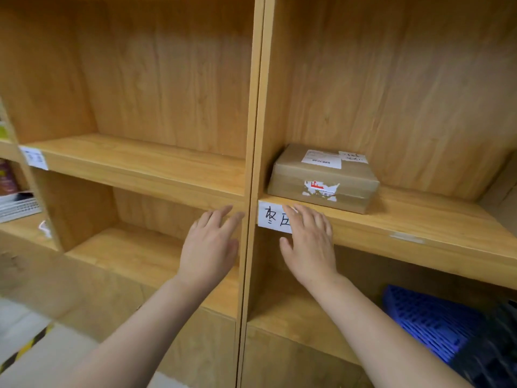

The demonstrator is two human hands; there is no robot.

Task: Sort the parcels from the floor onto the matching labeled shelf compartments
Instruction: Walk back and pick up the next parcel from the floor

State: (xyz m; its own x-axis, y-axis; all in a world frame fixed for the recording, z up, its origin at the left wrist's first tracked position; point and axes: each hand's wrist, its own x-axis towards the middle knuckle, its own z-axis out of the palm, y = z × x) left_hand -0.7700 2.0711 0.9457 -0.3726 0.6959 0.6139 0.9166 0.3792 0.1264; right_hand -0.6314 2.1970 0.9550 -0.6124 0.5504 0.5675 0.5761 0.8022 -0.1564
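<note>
A brown cardboard parcel [321,177] with white shipping labels lies on the right shelf board [419,222], near its left end. A handwritten white label [272,218] is stuck on that board's front edge. My right hand [309,245] is open just below the parcel, covering the label's right part and holding nothing. My left hand [209,247] is open, fingers spread, in front of the left compartment beside the vertical divider [250,191].
The left shelf board [140,163] carries another white label [35,157] at its left end. A blue plastic crate [428,320] sits in the lower right compartment. Books and a tray [16,203] are at the far left. Yellow-black floor tape [25,348] lies bottom left.
</note>
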